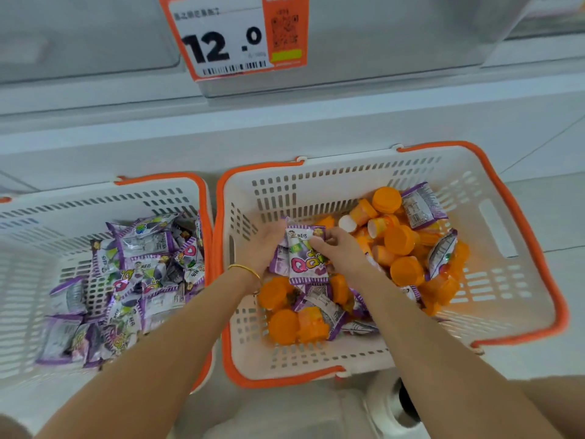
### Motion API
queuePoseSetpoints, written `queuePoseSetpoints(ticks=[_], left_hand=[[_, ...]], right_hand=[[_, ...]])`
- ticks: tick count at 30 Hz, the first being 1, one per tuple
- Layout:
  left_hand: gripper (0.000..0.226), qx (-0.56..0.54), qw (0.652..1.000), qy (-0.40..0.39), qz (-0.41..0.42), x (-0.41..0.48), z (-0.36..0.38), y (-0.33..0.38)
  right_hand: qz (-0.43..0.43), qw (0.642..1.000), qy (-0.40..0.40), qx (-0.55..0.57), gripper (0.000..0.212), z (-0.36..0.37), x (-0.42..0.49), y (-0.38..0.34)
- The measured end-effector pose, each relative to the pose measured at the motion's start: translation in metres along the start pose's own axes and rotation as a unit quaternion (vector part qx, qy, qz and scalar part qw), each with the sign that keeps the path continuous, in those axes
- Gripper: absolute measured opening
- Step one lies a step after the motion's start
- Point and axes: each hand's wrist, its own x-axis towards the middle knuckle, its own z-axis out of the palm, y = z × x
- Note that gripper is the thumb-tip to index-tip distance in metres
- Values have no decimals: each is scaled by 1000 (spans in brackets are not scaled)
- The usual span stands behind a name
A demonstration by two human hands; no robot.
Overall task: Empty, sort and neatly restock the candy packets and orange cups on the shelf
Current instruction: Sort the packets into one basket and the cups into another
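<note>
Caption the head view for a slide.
Left hand and right hand hold purple candy packets in a basket with orange cups.

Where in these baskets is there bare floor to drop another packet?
In the left basket, the far-left floor beside the candy packets is bare. In the right basket, strips along the near rim and the right wall are free. Its middle is crowded with orange cups, the left hand and the right hand.

A single wide-angle view looks from the person's head forward and steeply down, close over the left basket [95, 201] (cut off by the frame's edge) and the right basket [316, 185]. Both forearms enter from the bottom edge. The left hand [264, 245] and right hand [342, 251] meet mid-frame on a candy packet [305, 258], while the shelf [348, 122] and price tag [234, 36] fill the top.
</note>
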Motion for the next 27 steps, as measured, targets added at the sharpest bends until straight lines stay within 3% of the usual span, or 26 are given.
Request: queuePoseSetpoints(ticks=[5, 7, 9, 12, 13, 15, 20, 24, 27], left_hand=[[47, 148, 977, 82, 129, -3, -11, -5], [46, 164, 966, 112, 168, -3, -17, 1], [45, 177, 959, 124, 182, 0, -21, 5], [45, 176, 960, 119, 181, -2, -24, 7], [44, 170, 962, 120, 177, -3, -24, 7], [43, 151, 966, 121, 169, -1, -25, 4], [42, 133, 972, 110, 159, -3, -26, 4], [41, 127, 973, 107, 159, -4, -26, 6], [38, 118, 974, 106, 163, -7, -26, 7]], right_hand=[[21, 998, 13, 52, 27, 6, 1, 5], [-2, 985, -5, -173, 27, 1, 9, 17], [-28, 894, -96, -437, 34, -2, 14, 34], [-62, 732, -156, -661, 52, 7, 16, 46], [-75, 694, -168, -696, 56, 11, 18, 46], [-81, 662, -197, -719, 60, 16, 24, 44], [70, 697, -307, -644, 77, 13, 43, 34], [93, 725, -307, -609, 81, 15, 52, 37], [93, 718, -288, -627, 82, 20, 51, 39]])
